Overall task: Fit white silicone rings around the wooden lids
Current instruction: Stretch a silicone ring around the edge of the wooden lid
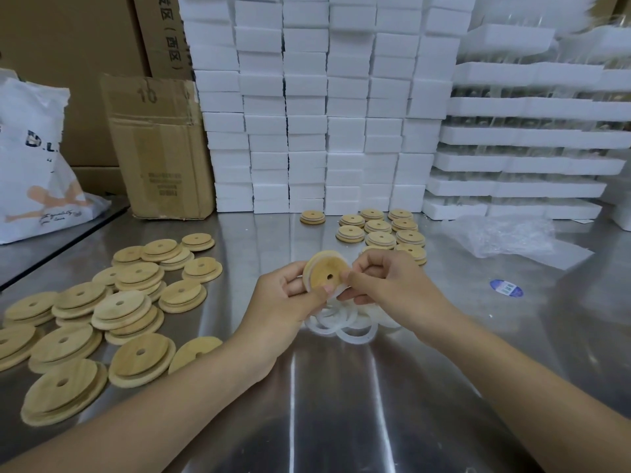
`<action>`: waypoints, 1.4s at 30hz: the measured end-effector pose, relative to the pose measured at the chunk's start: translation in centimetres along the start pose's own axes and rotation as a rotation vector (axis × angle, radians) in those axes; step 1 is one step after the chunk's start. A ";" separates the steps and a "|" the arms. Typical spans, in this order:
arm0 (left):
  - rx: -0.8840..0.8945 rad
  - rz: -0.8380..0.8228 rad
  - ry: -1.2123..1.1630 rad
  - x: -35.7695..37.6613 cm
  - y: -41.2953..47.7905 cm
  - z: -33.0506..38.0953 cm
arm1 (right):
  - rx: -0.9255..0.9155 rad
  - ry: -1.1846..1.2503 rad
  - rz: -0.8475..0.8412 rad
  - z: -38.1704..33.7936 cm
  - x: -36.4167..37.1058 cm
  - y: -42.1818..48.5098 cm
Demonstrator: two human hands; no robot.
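Held lid (pixel 326 273): round, wooden, with a centre hole; raised above the table (pixel 341 404) at frame centre, tilted toward the camera, pinched between both hands.
Ring (pixel 336 291): white silicone, seated along the lid's upper edge; lower right part still off the rim, gripped by fingers.
Left hand (pixel 285 302): fingers closed narrow on the lid's left and lower edge, thumb on its face.
Right hand (pixel 386 285): fingers curled tight, thumb and forefinger pinching the ring at the lid's right edge.
Spare rings (pixel 345 324): loose white heap on the table, directly below the hands.
Bare lids (pixel 102 312): many, overlapping in an untidy spread, left and lower left of frame.
Far lids (pixel 382 230): small orderly group in rows, upper centre behind the hands; white edging appeared on some, too small to confirm.
Single lid (pixel 312 217): apart, left of that group.
Foam blocks (pixel 321 104): white, stacked high across the top centre and right.
Carton (pixel 160 148): upright, upper left, beside the foam.
Bag (pixel 34 158): white, printed, far left edge.
Plastic wrap (pixel 505 237): clear, crumpled, right of frame.
Sticker (pixel 506 288): blue oval, on the table, right.
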State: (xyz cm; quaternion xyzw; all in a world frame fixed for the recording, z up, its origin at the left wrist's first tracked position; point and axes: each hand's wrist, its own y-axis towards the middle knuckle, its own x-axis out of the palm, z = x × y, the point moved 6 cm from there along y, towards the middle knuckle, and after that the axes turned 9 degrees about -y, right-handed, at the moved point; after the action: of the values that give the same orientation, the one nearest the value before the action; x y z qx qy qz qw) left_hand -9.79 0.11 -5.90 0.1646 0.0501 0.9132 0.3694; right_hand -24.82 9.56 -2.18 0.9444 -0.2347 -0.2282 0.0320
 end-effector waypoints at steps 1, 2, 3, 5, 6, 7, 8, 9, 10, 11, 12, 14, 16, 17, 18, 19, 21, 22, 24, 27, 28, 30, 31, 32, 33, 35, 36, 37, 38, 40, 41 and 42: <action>0.004 0.006 0.024 0.0 0.0 0.0 | -0.014 -0.008 0.001 0.0 0.0 0.0; 0.006 0.010 0.034 0.0 -0.1 0.1 | -0.027 -0.011 -0.006 -0.1 -0.1 0.1; 0.006 0.012 0.030 0.0 -0.1 0.2 | -0.039 -0.008 -0.019 -0.1 -0.1 0.1; -0.004 0.015 -0.025 -0.1 -0.2 0.4 | -0.053 0.010 -0.062 -0.2 -0.2 0.2; -0.012 0.016 -0.068 -0.1 -0.2 0.5 | -0.056 0.017 -0.087 -0.3 -0.2 0.2; -0.016 0.016 -0.107 0.0 -0.2 0.5 | -0.055 0.023 -0.112 -0.2 -0.3 0.2; -0.020 0.017 -0.137 0.1 -0.3 0.4 | -0.051 0.027 -0.134 -0.1 -0.3 0.2; -0.024 0.019 -0.155 0.2 -0.3 0.4 | -0.045 0.029 -0.151 0.0 -0.4 0.3; -0.030 0.021 -0.171 0.2 -0.3 0.3 | -0.038 0.030 -0.164 0.1 -0.5 0.3; -0.038 0.024 -0.187 0.3 -0.3 0.2 | -0.031 0.031 -0.177 0.1 -0.6 0.4; -0.046 0.027 -0.200 0.3 -0.3 0.1 | -0.027 0.029 -0.187 0.2 -0.6 0.4; -0.058 0.034 -0.210 0.2 -0.3 0.0 | -0.021 0.025 -0.210 0.3 -0.7 0.5; -0.065 0.015 -0.214 0.2 -0.3 0.0 | -0.022 0.022 -0.217 0.3 -0.8 0.4; -0.066 -0.002 -0.216 0.3 -0.3 0.0 | -0.026 0.021 -0.207 0.3 -0.9 0.4; -0.067 -0.019 -0.218 0.3 -0.3 0.1 | -0.029 0.022 -0.190 0.3 -1.0 0.4; -0.065 -0.029 -0.222 0.4 -0.2 0.3 | -0.031 0.027 -0.170 0.2 -1.1 0.4; -0.056 -0.028 -0.240 0.4 -0.2 0.4 | -0.037 0.029 -0.136 0.2 -1.2 0.3; -0.053 -0.024 -0.252 0.4 -0.2 0.4 | -0.039 0.020 -0.125 0.1 -1.1 0.3; -0.052 -0.013 -0.268 0.3 -0.2 0.5 | -0.041 -0.006 -0.108 -0.1 -0.7 0.1; -0.053 0.016 -0.249 0.0 -0.2 0.3 | -0.070 -0.014 -0.108 -0.6 -0.2 -0.3; -0.052 0.020 -0.214 0.0 -0.1 0.2 | -0.080 -0.011 -0.096 -0.7 -0.1 -0.4; -0.042 0.022 -0.101 0.0 -0.1 0.2 | -0.067 -0.001 -0.031 -0.8 -0.4 -0.4; -0.035 0.021 -0.057 0.1 -0.1 0.2 | -0.058 0.000 -0.001 -0.7 -0.6 -0.4; -0.031 0.024 -0.038 0.1 -0.2 0.1 | -0.056 -0.013 0.013 -0.8 -0.7 -0.3; -0.028 0.036 -0.038 0.0 -0.2 0.1 | -0.062 -0.043 0.008 -0.8 -0.6 -0.3; -0.030 0.076 -0.054 -0.2 -0.2 0.2 | -0.082 -0.115 -0.030 -1.0 -0.3 -0.4; -0.035 0.091 -0.065 -0.3 -0.2 0.2 | -0.090 -0.137 -0.045 -1.1 -0.2 -0.4; -0.042 0.099 -0.081 -0.3 -0.2 0.1 | -0.097 -0.149 -0.053 -1.1 -0.3 -0.4; -0.050 0.097 -0.100 -0.2 -0.2 0.2 | -0.102 -0.159 -0.055 -1.2 -0.4 -0.3; -0.061 0.071 -0.131 0.1 -0.2 0.3 | -0.099 -0.179 -0.062 -1.2 -0.8 -0.2; -0.063 0.052 -0.138 0.3 -0.2 0.4 | -0.091 -0.177 -0.071 -1.1 -1.0 -0.1; -0.064 0.040 -0.134 0.3 -0.1 0.6 | -0.083 -0.161 -0.085 -1.0 -1.0 -0.1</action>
State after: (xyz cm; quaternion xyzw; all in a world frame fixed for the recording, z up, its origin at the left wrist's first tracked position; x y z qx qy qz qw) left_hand -9.74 0.42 -5.33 0.2144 -0.0073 0.9085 0.3587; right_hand -25.12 10.10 -0.87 0.9299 -0.1867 -0.3142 0.0423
